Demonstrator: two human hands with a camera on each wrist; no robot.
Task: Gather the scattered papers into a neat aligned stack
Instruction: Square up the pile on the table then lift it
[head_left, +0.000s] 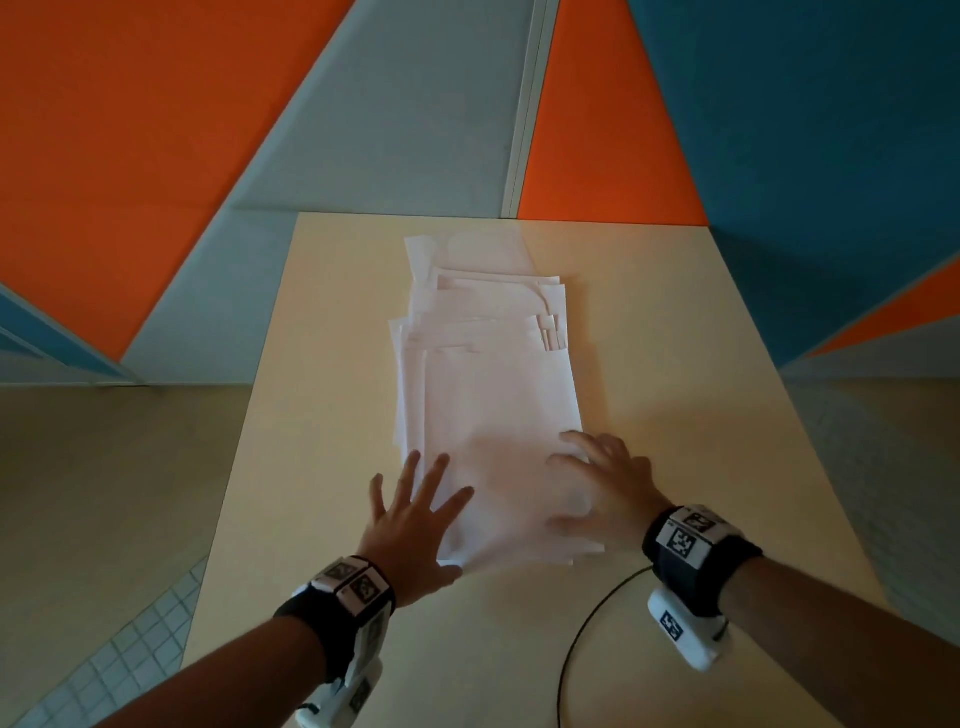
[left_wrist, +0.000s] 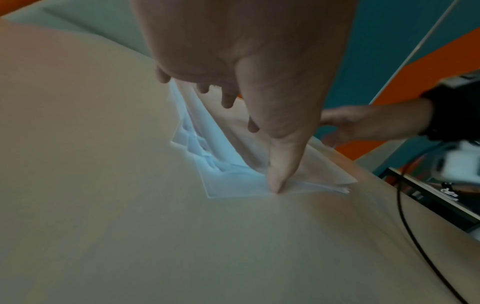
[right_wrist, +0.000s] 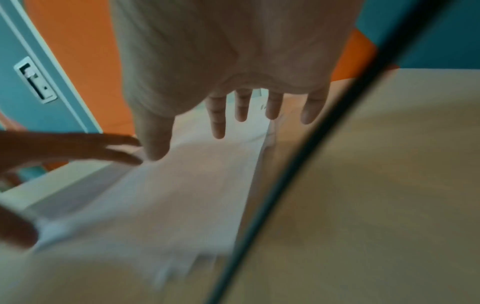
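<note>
Several white papers (head_left: 493, 405) lie in a loose, overlapping pile running away from me down the middle of the beige table (head_left: 675, 364); their far edges are staggered. My left hand (head_left: 415, 519) lies flat with fingers spread on the pile's near left corner. In the left wrist view its thumb (left_wrist: 280, 164) presses the near edge of the papers (left_wrist: 228, 164). My right hand (head_left: 608, 483) rests on the pile's near right edge, and its fingers (right_wrist: 218, 123) reach straight over the papers (right_wrist: 182, 195).
A black cable (head_left: 587, 623) curves over the table's near part, just behind the right wrist, and crosses the right wrist view (right_wrist: 298, 164). Orange, grey and blue wall panels (head_left: 156, 130) stand behind the table. Bare table surface lies on both sides of the pile.
</note>
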